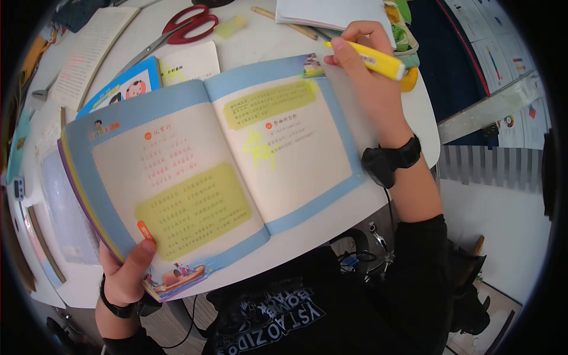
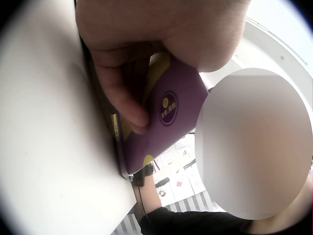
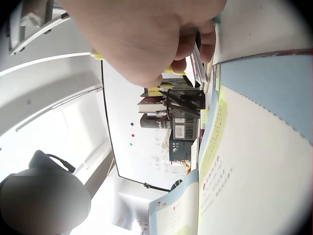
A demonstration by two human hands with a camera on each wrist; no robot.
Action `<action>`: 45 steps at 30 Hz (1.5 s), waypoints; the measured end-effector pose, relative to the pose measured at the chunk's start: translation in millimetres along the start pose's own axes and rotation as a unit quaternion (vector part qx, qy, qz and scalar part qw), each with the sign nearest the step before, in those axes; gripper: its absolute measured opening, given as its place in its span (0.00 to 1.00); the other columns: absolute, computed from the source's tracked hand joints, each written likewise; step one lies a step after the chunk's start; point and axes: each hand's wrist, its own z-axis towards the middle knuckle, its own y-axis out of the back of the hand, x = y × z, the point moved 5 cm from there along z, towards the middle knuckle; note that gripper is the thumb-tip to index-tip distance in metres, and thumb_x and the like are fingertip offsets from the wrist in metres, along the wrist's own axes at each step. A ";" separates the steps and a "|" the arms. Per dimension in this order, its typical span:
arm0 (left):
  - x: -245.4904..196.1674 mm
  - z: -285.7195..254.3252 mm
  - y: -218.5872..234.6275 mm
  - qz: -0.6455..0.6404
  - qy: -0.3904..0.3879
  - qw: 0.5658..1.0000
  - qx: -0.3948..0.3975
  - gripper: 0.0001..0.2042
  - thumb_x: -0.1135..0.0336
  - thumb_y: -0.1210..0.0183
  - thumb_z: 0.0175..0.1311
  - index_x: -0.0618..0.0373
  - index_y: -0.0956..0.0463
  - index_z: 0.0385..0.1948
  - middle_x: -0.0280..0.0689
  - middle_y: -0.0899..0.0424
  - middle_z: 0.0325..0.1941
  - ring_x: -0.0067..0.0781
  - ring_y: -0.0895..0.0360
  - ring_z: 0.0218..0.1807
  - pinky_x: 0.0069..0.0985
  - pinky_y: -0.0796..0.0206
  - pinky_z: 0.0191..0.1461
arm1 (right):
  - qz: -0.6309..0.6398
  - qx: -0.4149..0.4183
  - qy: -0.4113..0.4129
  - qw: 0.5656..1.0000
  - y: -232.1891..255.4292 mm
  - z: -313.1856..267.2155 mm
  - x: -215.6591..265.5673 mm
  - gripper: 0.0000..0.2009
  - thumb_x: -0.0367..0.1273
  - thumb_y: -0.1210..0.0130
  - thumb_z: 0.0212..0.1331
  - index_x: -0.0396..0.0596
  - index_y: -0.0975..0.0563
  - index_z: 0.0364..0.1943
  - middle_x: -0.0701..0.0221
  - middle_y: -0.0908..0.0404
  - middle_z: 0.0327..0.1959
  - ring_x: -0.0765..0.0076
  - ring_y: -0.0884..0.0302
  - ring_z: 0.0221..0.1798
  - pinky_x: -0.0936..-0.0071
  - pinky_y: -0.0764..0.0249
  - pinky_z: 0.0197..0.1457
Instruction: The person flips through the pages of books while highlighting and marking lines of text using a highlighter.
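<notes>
An open book (image 1: 183, 142) with blue-bordered pages lies tilted at the table's front edge. My left hand (image 1: 127, 273) grips its lower left corner, thumb on the page. In the left wrist view, fingers curl under the book's purple cover (image 2: 183, 95). My right hand (image 1: 378, 89) holds a yellow highlighter (image 1: 378, 61) beyond the upper right corner of the book, its tip pointing left. Yellow scribbles (image 1: 260, 151) mark the right page beside the printed text. The right wrist view shows the right hand (image 3: 132, 41) above the page, hiding most of the highlighter.
Red-handled scissors (image 1: 192, 26) lie behind the book, near a blue booklet (image 1: 127, 86) and a pale notebook (image 1: 198, 62). Another open book (image 1: 89, 53) lies at the back left. A pencil (image 1: 284, 22) and a stack of paper (image 1: 331, 12) are at the back.
</notes>
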 end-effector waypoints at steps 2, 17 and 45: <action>0.8 0.5 2.8 0.006 -0.012 1.000 0.026 0.26 0.69 0.35 0.68 0.65 0.29 0.66 0.42 0.16 0.62 0.33 0.19 0.60 0.32 0.28 0.64 | -0.056 0.042 0.004 0.998 -0.1 0.9 -3.2 0.11 0.31 0.35 0.69 0.49 0.25 0.48 0.77 0.21 0.38 0.84 0.25 0.40 0.83 0.29 0.44; -5.4 1.3 3.8 -0.034 -0.034 0.999 0.012 0.25 0.71 0.37 0.68 0.64 0.29 0.66 0.41 0.17 0.63 0.32 0.20 0.62 0.33 0.30 0.66 | -0.033 0.192 -0.069 0.979 -14.6 -12.8 23.3 0.04 0.29 0.41 0.72 0.43 0.22 0.41 0.72 0.17 0.37 0.81 0.19 0.38 0.80 0.24 0.44; 1.8 -0.7 15.9 -0.029 -0.023 0.999 -0.004 0.27 0.72 0.37 0.66 0.64 0.30 0.67 0.43 0.17 0.63 0.34 0.20 0.62 0.34 0.29 0.66 | -0.128 0.231 -0.007 0.964 -11.9 -10.9 13.8 0.06 0.30 0.41 0.68 0.44 0.25 0.34 0.76 0.22 0.27 0.83 0.31 0.29 0.80 0.34 0.34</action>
